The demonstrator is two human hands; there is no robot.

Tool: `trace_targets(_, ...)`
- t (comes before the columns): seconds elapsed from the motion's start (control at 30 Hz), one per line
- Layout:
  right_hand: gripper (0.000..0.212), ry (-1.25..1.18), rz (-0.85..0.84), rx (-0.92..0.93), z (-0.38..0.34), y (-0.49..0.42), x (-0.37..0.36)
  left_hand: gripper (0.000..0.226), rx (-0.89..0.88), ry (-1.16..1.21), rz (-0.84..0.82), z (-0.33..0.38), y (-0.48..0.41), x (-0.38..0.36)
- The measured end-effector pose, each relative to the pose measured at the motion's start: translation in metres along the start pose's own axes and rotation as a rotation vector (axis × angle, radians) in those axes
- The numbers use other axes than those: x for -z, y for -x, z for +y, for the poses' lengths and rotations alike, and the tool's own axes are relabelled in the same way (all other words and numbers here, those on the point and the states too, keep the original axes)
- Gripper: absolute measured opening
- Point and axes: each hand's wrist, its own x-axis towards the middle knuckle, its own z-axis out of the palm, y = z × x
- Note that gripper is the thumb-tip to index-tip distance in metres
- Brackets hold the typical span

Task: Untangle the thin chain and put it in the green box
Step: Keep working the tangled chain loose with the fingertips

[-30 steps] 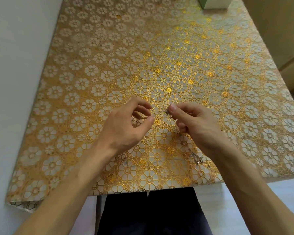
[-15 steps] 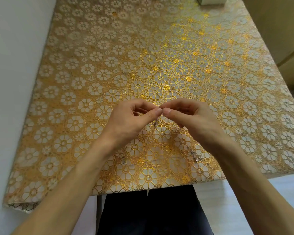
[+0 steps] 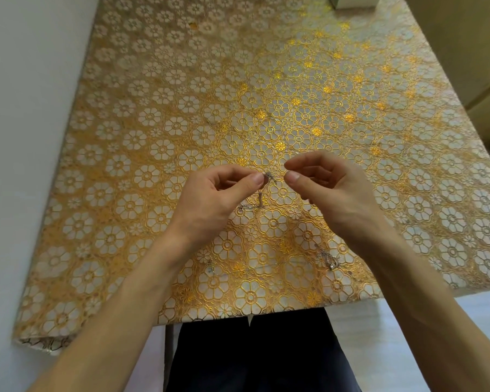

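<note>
Edges: tabletop meets a white wall at frame left; near edge crosses the bottom, right edge slants down the right.
Open room: patterned cloth runs from the hands up to the green box, cut off at top right.
Left hand grip: thumb and forefinger pinch the thin chain, which dangles to the cloth at centre.
Right hand grip: fingertips nearly closed just beside the chain; whether they hold a strand, cannot tell.

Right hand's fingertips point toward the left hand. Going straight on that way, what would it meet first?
The right hand would likely first meet the bunched thin chain pinched in the left hand, then that hand's fingertips. Both look level, though depth is unclear.
</note>
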Motion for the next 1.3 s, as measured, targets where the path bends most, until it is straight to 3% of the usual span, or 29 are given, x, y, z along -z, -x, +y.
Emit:
trace_targets(0.13,0.012,0.001,-0.016,0.007,0.001,0.002,-0.004,0.02,0.015,0.097,-0.018,0.006,0.003,-0.004)
trace_targets(0.27,0.013,-0.068,0.03,0.043,-0.003,0.001,-0.005,0.011,0.011,0.084,-0.027,0.005,0.003,-0.005)
trace_targets(0.6,0.012,-0.019,0.001,0.025,0.002,0.001,-0.008,0.013,-0.003,0.135,0.017,0.002,0.004,-0.008)
trace_targets(0.83,0.011,-0.059,0.067,0.03,0.0,0.003,-0.007,0.013,-0.059,0.057,0.005,-0.003,0.005,-0.006)
trace_targets(1.1,0.012,-0.085,-0.043,-0.07,-0.006,-0.004,-0.008,0.016,-0.26,-0.296,-0.077,-0.001,0.005,0.0)
trace_targets(1.3,0.013,-0.038,-0.054,0.01,-0.014,-0.004,-0.005,0.016,-0.323,-0.534,-0.069,-0.001,-0.002,0.006)
